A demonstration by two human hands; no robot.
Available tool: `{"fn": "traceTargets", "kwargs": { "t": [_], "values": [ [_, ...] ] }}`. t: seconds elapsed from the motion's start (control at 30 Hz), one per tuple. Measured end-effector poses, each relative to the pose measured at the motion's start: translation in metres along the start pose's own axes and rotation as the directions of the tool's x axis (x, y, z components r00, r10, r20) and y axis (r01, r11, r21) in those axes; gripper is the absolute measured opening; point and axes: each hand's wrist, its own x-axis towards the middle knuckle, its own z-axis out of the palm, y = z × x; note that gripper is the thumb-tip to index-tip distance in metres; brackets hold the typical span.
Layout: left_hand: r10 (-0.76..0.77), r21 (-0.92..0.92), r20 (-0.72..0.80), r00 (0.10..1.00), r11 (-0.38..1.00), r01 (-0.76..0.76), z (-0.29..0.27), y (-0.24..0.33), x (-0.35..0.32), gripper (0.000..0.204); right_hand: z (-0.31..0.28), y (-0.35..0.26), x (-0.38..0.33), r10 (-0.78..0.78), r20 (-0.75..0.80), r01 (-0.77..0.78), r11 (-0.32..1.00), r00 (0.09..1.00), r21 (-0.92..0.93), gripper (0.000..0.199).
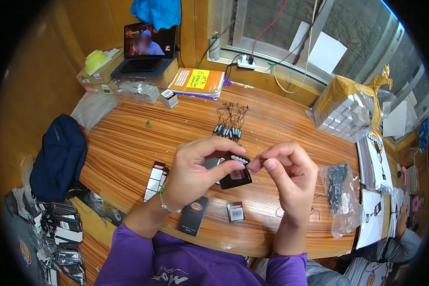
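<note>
Over the middle of the wood-grain table (128,143), my left hand (195,167) pinches a small black tag (240,158) with white lettering between thumb and fingers. My right hand (291,174) is closed just to its right, thumb against fingertips, on a tiny dark piece, perhaps a string end; I cannot make it out. A glossy black card (236,180) shows under the left fingers; whether it is held or lying there is unclear. Beyond my hands sits a cluster of black tags on strings (227,132). Nearer me lie a tall black hang tag (193,217) and a small stack of stickers (235,212).
White-and-black labels (155,181) lie left of my hand. A plastic bag of black strings (337,200) lies right, with stacked small white boxes (341,114) beyond. At the back stand a tablet (150,43) and an orange notebook (198,82). Another person's arm (405,238) shows far right.
</note>
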Motion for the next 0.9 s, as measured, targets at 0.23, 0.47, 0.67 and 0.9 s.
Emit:
{"fn": "traceTargets", "kwargs": {
  "t": [0.23,0.47,0.67,0.9],
  "values": [
    [-0.028,-0.120,-0.032,0.999,0.993,0.024,-0.002,-0.001,0.006,0.017,0.002,0.015,0.008,-0.076,-0.054,0.063,0.975,0.996,-0.213,0.008],
    [-0.036,-0.061,-0.031,0.999,0.998,0.034,-0.007,-0.005,0.006,0.012,0.004,0.016,0.010,-0.115,-0.020,0.105,0.958,0.993,-0.268,0.007],
    [-0.163,-0.196,-0.025,0.986,0.968,0.155,-0.005,-0.004,0.008,0.007,0.007,0.018,0.011,-0.177,-0.019,0.160,0.928,0.984,-0.337,0.007],
    [-0.268,-0.351,0.051,0.962,0.897,0.268,-0.007,-0.007,0.010,0.006,0.006,0.024,0.010,-0.088,-0.040,0.075,0.965,0.995,-0.253,0.007]
  ]
}}
